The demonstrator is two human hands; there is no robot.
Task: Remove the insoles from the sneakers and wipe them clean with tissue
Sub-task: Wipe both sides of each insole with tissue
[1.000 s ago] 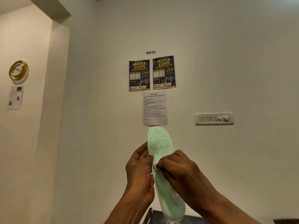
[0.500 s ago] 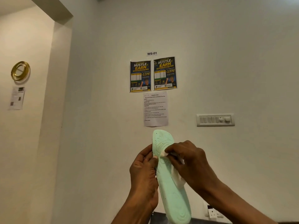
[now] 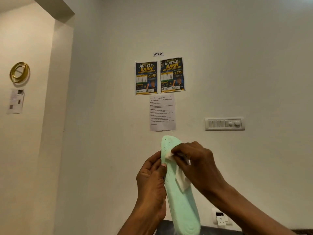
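A pale mint-green foam insole [image 3: 181, 206] is held upright before a white wall [image 3: 254, 65], toe end uppermost. The left hand [image 3: 150, 185] grips its left edge; the right hand [image 3: 198, 165] pinches a crumpled white tissue [image 3: 182, 183] against the insole's upper face. Behind are two dark "Hustle & Earn" posters [image 3: 146, 78], a printed white sheet [image 3: 162, 113] and a white switch panel [image 3: 225, 123].

Dim warm indoor light, soft shadows, slightly blurry, wide-angle bending.

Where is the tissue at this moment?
In the head view, low centre, the tissue lies on the upper half of the green insole, pinched by the right hand. The left hand grips the insole's left edge.
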